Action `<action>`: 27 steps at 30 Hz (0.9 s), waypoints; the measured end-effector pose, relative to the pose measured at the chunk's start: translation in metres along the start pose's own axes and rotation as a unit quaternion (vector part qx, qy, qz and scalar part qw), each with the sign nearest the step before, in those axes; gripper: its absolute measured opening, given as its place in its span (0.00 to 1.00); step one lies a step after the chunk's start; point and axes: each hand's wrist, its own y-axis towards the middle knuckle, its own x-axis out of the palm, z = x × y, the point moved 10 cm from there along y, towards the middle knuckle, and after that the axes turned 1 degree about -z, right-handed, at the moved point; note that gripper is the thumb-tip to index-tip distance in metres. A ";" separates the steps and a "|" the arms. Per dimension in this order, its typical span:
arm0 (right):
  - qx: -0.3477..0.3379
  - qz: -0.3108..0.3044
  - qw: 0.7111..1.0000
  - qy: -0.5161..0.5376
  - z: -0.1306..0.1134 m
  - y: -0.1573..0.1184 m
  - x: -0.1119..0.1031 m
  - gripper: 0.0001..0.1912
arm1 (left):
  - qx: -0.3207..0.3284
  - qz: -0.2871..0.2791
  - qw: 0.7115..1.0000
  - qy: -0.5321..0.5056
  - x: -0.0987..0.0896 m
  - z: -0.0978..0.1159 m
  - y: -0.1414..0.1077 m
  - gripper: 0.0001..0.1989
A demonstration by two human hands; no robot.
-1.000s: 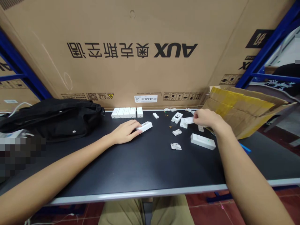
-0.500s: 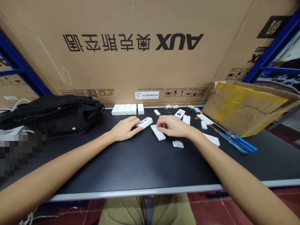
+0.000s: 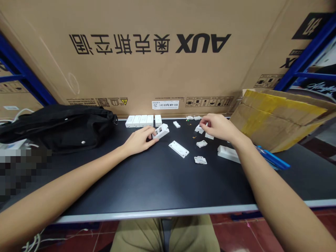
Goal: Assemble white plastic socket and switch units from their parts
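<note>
My left hand (image 3: 140, 140) is closed around one end of a white rectangular plastic case (image 3: 163, 130), which is tilted up off the table and shows a dark label inside. In front of it lies a flat white cover plate (image 3: 179, 149). My right hand (image 3: 219, 126) reaches to the back right with curled fingers. Its fingertips are at another white case (image 3: 198, 130), beside a second white plate (image 3: 209, 135); whether they pinch anything is hidden. Two small white plastic parts, one farther back (image 3: 202, 144) and one nearer me (image 3: 200, 160), lie between the plate and my right forearm.
Several white cases (image 3: 143, 121) stand in a row at the back. A long white piece (image 3: 229, 154) lies partly under my right forearm, near blue-handled tools (image 3: 275, 159). A cardboard box (image 3: 278, 119) stands right, a black bag (image 3: 57, 127) left. A large carton (image 3: 147, 77) walls the back.
My right hand has moved from the flat cover plate to the white case at the back right. A small white part now lies beside the plate. My left hand has tilted its case up.
</note>
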 end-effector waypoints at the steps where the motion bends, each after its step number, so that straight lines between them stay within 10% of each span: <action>1: 0.007 -0.004 1.000 -0.005 0.003 0.000 0.001 0.09 | -0.004 -0.002 1.000 0.001 0.000 -0.002 0.001 0.12; 27: 0.024 -0.056 0.998 -0.016 0.009 0.001 0.016 0.12 | 0.066 -0.064 0.996 0.004 0.008 -0.004 0.001 0.18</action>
